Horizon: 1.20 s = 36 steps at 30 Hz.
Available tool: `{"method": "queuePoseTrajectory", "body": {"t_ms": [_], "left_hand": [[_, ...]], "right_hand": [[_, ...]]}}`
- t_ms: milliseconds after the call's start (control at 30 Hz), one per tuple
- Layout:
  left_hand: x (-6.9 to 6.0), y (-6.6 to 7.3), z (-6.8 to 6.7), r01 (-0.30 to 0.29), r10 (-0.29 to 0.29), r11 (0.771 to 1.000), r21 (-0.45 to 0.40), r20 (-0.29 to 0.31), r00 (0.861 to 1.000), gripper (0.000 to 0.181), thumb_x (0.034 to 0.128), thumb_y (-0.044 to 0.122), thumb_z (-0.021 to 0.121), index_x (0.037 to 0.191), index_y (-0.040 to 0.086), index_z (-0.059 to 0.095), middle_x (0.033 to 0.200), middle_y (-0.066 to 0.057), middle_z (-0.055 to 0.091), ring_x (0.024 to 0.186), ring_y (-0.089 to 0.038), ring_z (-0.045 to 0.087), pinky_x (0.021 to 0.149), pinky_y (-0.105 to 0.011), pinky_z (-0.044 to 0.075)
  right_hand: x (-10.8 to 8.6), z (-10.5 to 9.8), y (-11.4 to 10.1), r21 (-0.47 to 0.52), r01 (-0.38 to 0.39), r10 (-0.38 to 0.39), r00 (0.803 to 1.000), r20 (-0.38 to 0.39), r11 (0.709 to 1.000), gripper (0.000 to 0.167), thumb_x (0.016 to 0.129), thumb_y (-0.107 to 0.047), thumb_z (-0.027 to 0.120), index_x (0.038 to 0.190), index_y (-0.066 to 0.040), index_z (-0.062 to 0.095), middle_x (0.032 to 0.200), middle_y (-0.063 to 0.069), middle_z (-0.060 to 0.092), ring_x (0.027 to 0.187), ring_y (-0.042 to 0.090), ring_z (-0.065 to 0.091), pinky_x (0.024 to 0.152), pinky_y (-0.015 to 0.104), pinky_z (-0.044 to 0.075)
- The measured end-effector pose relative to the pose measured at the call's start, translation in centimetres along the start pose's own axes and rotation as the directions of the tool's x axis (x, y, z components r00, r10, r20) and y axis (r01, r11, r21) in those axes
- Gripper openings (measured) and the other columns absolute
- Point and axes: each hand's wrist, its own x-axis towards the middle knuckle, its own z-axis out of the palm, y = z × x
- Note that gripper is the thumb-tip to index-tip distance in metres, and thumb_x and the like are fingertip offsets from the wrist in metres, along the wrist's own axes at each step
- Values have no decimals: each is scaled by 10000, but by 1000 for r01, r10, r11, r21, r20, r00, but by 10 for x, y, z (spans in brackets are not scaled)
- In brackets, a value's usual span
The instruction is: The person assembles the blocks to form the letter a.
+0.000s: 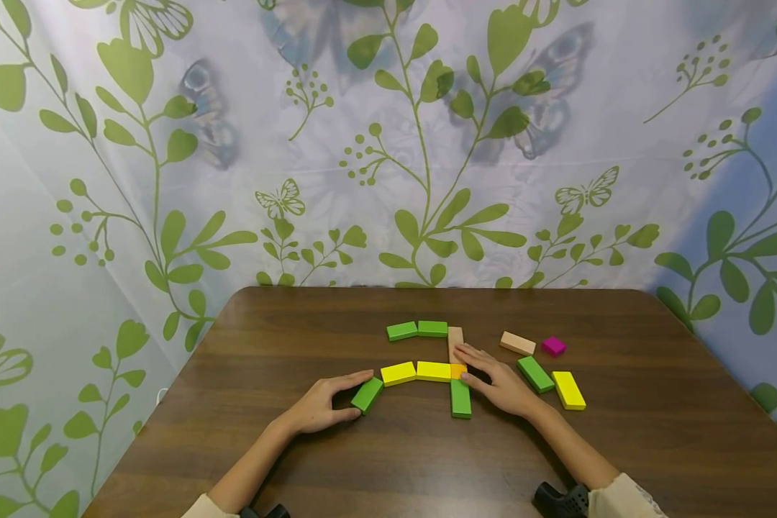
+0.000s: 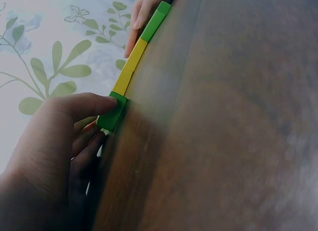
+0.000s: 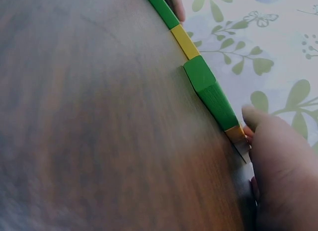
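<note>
My left hand (image 1: 317,407) pinches a green block (image 1: 367,396) between thumb and forefinger, at the left end of a curved row. Two yellow blocks (image 1: 398,374) continue that row rightward to a small orange block (image 1: 458,371). Below the orange one lies another green block (image 1: 461,398), and above it a plain wooden block (image 1: 455,344). My right hand (image 1: 506,388) rests beside this column, fingertips at the wooden block and thumb by the orange one. In the right wrist view, the thumb partly hides that contact. All these blocks lie flat on the table.
Two green blocks (image 1: 432,329) lie end to end farther back, reaching the wooden block's top. Right of my right hand lie a loose wooden block (image 1: 518,343), a magenta block (image 1: 553,346), a green block (image 1: 535,374) and a yellow block (image 1: 568,391). A leaf-patterned curtain (image 1: 337,144) hangs behind the brown table (image 1: 298,327).
</note>
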Motion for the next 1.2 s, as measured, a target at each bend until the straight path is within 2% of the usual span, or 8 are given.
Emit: {"method": "queuePoseTrajectory", "body": {"t_ms": [133, 233, 367, 533, 633, 800, 1200], "left_hand": [[0, 0, 0, -5, 5, 1000, 5, -4, 1000, 612, 875, 331, 634, 1415, 163, 400, 1413, 62, 402, 1244, -168, 425, 961, -437, 398], [0, 0, 1, -9, 9, 1000, 9, -6, 1000, 613, 877, 340, 631, 1412, 147, 403, 1410, 51, 408, 1241, -173, 431, 962, -432, 399], [0, 0, 1, -19, 19, 1000, 16, -5, 1000, 615, 876, 340, 632, 1409, 132, 406, 1409, 27, 415, 1242, -181, 431, 961, -431, 400], [0, 0, 1, -27, 27, 999, 26, -3, 1000, 618, 883, 354, 620, 1412, 125, 399, 1413, 9, 411, 1247, -194, 427, 960, -437, 401], [0, 0, 1, -36, 36, 999, 34, -8, 999, 617, 885, 358, 617, 1412, 124, 399, 1412, 5, 413, 1246, -198, 429, 959, -438, 401], [0, -1, 1, -49, 49, 998, 44, -18, 999, 613, 884, 357, 619, 1409, 124, 405, 1409, 9, 418, 1244, -195, 432, 960, -431, 401], [1, -1, 1, -23, 24, 999, 31, -10, 1000, 612, 886, 384, 607, 1408, 133, 409, 1409, 25, 414, 1248, -183, 425, 965, -429, 398]], "right_hand": [[1, 0, 1, 42, 13, -12, 1000, -15, 999, 426, 969, -206, 493, 1375, -87, 452, 1443, 78, 364, 1329, 313, 287, 1091, 251, 155], [1, 0, 0, 57, 17, -16, 1000, -21, 998, 400, 979, -165, 467, 1368, -79, 460, 1437, 86, 372, 1328, 311, 288, 1079, 180, 119], [2, 0, 0, 51, 15, -14, 999, -34, 999, 388, 980, -154, 460, 1360, -79, 472, 1429, 83, 386, 1322, 311, 301, 1089, 236, 151], [3, 1, 1, 18, -9, 10, 999, -35, 1000, 402, 972, -195, 484, 1363, -100, 474, 1429, 61, 389, 1319, 304, 312, 1057, 433, 237], [3, 1, 1, 8, -18, 18, 999, -34, 1000, 409, 967, -210, 496, 1362, -111, 476, 1429, 51, 390, 1317, 298, 317, 1024, 504, 260], [3, 1, 1, 5, -21, 21, 999, -38, 1000, 411, 960, -209, 510, 1360, -118, 482, 1426, 43, 396, 1311, 303, 326, 1018, 518, 268], [3, 0, 2, -1, -20, 20, 999, -35, 1000, 422, 959, -243, 508, 1360, -114, 481, 1423, 51, 398, 1301, 326, 336, 1020, 524, 272]]}}
